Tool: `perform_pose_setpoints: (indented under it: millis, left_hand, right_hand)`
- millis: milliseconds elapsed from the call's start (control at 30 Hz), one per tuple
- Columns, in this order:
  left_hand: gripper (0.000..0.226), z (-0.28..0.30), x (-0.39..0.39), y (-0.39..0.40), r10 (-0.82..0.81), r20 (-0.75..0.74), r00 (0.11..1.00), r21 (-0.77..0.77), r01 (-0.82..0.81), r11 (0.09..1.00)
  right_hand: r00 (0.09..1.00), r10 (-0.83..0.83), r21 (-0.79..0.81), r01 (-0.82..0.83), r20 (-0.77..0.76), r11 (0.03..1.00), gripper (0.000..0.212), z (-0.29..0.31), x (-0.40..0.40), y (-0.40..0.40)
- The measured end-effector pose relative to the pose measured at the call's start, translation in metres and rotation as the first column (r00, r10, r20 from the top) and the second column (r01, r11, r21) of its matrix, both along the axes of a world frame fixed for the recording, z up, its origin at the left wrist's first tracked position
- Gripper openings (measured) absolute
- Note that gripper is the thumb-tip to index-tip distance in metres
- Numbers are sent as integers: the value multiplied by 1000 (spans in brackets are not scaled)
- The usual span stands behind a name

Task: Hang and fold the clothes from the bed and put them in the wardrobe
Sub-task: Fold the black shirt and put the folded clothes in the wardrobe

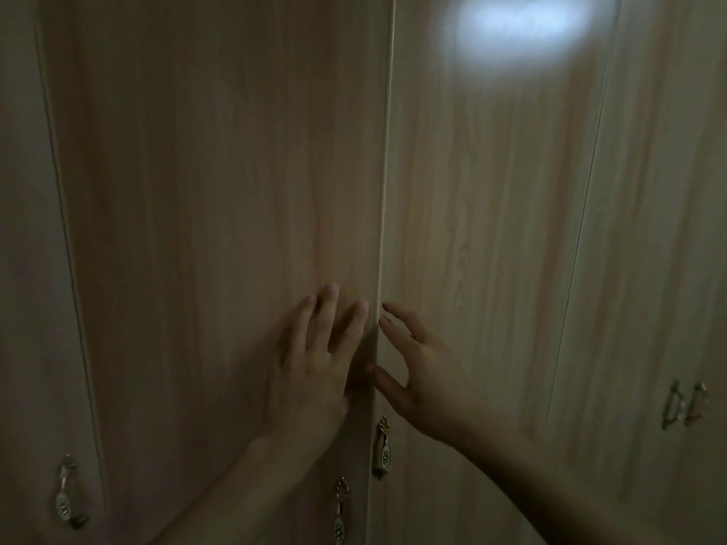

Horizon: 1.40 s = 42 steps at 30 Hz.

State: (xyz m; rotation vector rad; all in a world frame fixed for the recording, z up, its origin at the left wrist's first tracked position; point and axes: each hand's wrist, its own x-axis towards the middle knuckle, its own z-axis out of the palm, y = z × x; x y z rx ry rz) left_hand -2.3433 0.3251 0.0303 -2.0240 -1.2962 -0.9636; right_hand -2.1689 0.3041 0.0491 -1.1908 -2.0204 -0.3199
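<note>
From the head camera, in dim light, we face a wardrobe [220, 171] of pale wood grain that fills the whole picture. Its tall doors stand side by side, and we see no clothes and no bed here.

Our left hand [314, 363] lies flat on the left middle door [196, 230], fingers straight and spread, pointing up, palm against the wood just beside the door's right edge. It is released and grasps nothing.

Our right hand [417, 367] reaches in from the lower right to the right middle door [491, 230]. Its fingers are relaxed and slightly bent, with the fingertips [387, 306] and the thumb at the seam where the two doors meet. It grasps nothing that we can see; whether the fingertips touch the door edge or sit just off it, we cannot tell.

The edge of the left middle door shows as a light strip running up the seam, so the two doors do not look flush; which one stands forward we cannot tell.

Below the hands hang two ornate metal handles, one [341, 513] on the left middle door and one [382, 446] on the right middle door, just beside the seam. Another handle [67, 493] sits at lower left on the far left door, and a pair [686, 405] sits at the far right. A soft bluish patch of light [515, 21] glows at the top right on the wood.
</note>
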Motion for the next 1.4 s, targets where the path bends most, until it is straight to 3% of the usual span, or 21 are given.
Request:
perform_pose_setpoints:
  millis: [200,400,467,633,833,1200,1400]
  left_hand:
    - [127,5,10,15,87,-68,994,-45,-90,995]
    - [127,5,23,36,155,-47,987,-29,-157,987]
    - [127,5,25,44,178,-54,983,-28,-179,983]
    - [121,4,30,59,226,-42,973,-13,-227,974]
    - [128,1,31,78,257,-61,965,-38,-259,965]
    - [125,-2,40,102,322,-32,946,-59,-324,944]
    - [127,-1,37,103,309,-31,951,-41,-310,950]
  right_hand:
    - [994,-108,43,108,-16,993,66,5,12,27]
    - [972,-235,-26,235,28,972,118,14,28,54]
    - [958,-276,-35,280,79,959,126,17,34,64]
    - [929,-341,-57,352,145,934,124,20,40,82]
    - [946,-300,-113,314,121,943,125,7,32,106]
    - [918,-388,38,386,85,922,129,-9,43,124]
    - [904,-411,40,409,115,912,130,-11,42,127]
